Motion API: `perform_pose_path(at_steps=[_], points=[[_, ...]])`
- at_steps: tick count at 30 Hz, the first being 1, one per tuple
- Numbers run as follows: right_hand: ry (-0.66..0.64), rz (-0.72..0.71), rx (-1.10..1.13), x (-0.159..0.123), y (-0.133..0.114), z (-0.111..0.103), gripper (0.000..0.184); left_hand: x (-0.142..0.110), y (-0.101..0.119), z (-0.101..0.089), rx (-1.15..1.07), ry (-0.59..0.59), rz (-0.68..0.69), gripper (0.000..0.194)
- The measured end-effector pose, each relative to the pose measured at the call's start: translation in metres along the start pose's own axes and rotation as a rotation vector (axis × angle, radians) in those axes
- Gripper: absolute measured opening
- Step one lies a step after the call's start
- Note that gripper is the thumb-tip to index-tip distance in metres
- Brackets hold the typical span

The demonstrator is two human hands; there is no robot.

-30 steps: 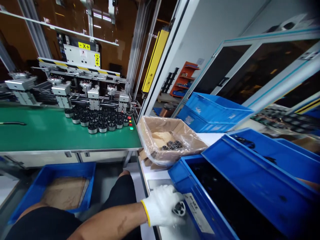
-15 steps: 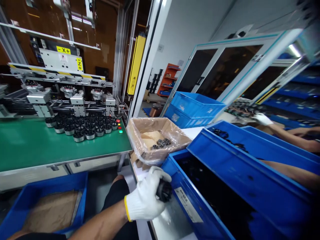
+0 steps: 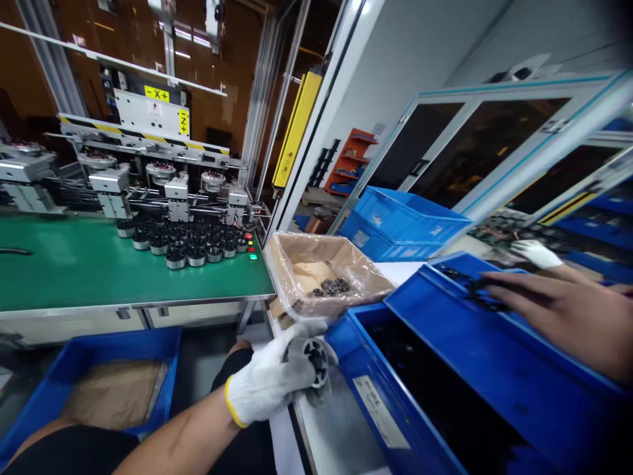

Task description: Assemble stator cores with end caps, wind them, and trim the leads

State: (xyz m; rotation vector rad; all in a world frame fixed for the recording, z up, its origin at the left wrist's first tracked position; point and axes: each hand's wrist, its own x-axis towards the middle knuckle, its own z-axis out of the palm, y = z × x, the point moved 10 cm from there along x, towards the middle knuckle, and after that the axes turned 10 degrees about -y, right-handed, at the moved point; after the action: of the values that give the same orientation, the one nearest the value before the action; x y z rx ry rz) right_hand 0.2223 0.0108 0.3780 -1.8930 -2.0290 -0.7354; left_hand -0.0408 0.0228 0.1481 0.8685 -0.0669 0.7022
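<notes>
My left hand, in a white glove with a yellow cuff, is closed round a grey slotted stator core. The core's open end faces up and to the right, beside the near blue bin. On the right, my bare right hand pinches a black plastic part over the far blue bin. More black parts lie in that bin under the fingers. Dark contents fill the near blue bin, too dim to make out singly.
A plastic-lined carton holds several cores. Rows of black-topped cores stand on the green bench before a machine. A blue crate sits low at left. At far right another person's gloved hand works.
The core in my left hand has turned, from a black face to its grey slotted end. My right hand has risen out of the far bin with a black part. The view has swung left.
</notes>
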Motion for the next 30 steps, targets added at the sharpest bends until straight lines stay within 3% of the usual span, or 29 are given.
perform_pose_path(at_steps=[3,5,6,9,12,15,21,25,30], points=[[0.008,-0.278,0.248,-0.022,-0.095,0.011,0.022,0.004,-0.027,0.019,-0.16,-0.037,-0.055,0.074],[0.038,-0.406,0.4,-0.046,-0.159,0.017,0.023,0.003,-0.04,0.022,-0.182,0.026,-0.081,0.071],[0.12,-0.442,0.432,-0.058,-0.183,0.017,0.026,0.001,-0.042,0.018,-0.165,0.086,-0.07,0.07],[0.207,-0.529,0.441,-0.084,-0.228,0.03,0.033,-0.005,-0.033,-0.004,0.003,0.263,0.042,0.07],[0.19,-0.617,0.53,-0.098,-0.238,0.036,0.042,-0.009,-0.021,-0.025,0.203,0.34,0.102,0.083],[0.23,-0.67,0.622,-0.105,-0.232,0.029,0.045,-0.01,-0.015,-0.034,0.318,0.347,0.053,0.097],[0.176,-0.544,0.715,-0.096,-0.216,0.033,0.031,-0.008,0.006,-0.024,0.459,0.32,-0.044,0.095],[0.17,-0.601,0.81,-0.096,-0.218,0.035,0.042,-0.009,0.011,-0.023,0.525,0.321,-0.073,0.097],[0.162,-0.515,0.797,-0.094,-0.215,0.039,0.046,-0.014,0.011,-0.026,0.504,0.346,-0.073,0.099]])
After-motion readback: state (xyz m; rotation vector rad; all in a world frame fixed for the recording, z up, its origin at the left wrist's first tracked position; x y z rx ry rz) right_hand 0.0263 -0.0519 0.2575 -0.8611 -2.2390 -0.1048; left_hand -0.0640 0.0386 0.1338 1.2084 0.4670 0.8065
